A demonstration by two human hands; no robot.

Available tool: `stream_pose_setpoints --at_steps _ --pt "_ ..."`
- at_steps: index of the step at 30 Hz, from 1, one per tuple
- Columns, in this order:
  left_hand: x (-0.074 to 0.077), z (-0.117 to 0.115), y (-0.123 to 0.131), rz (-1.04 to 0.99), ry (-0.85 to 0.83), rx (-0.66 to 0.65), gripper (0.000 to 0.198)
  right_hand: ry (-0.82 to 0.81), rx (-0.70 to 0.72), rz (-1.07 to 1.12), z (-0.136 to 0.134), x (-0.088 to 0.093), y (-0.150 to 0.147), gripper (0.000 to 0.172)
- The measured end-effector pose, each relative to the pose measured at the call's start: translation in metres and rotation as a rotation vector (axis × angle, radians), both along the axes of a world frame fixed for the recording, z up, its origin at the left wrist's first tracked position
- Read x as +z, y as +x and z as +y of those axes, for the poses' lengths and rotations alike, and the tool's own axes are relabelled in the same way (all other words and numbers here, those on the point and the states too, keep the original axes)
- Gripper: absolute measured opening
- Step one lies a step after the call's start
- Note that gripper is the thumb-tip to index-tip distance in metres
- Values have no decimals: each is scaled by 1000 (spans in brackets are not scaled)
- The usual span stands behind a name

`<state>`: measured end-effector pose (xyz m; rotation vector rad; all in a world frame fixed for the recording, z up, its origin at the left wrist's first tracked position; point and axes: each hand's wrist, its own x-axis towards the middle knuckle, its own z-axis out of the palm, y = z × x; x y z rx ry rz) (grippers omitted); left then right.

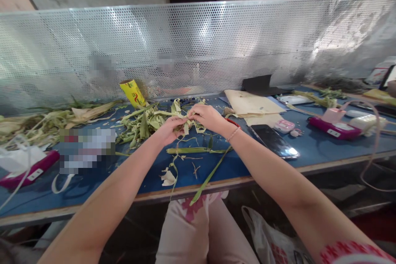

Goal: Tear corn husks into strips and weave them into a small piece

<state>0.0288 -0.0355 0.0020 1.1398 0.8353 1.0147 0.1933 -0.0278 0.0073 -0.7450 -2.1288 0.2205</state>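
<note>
My left hand (171, 129) and my right hand (206, 116) meet over the middle of the blue table, both with fingers pinched on a pale green strip of plant leaf (186, 127). Curled leaf ends hang below my fingertips. Just left of the hands lies a heap of green stems and leaves (144, 123). Under them, a cut green stalk (188, 150) rests crosswise. One long leaf blade (206, 181) sticks out over the table's front edge. A dry whitish leaf scrap (168, 177) lies near that edge.
A yellow tube (133, 93) leans at the back beside a perforated metal screen (198, 41). To the right are brown paper sheets (252, 103), a black phone (274, 141) and a purple power strip (334, 128). Another purple power strip (37, 171) and dried leaves (83, 114) are at left.
</note>
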Motion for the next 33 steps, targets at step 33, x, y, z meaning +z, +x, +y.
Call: stream_pose_setpoints --at_steps 33 --pt "3 16 -8 -45 235 373 14 -277 -658 -48 44 -11 67 6"
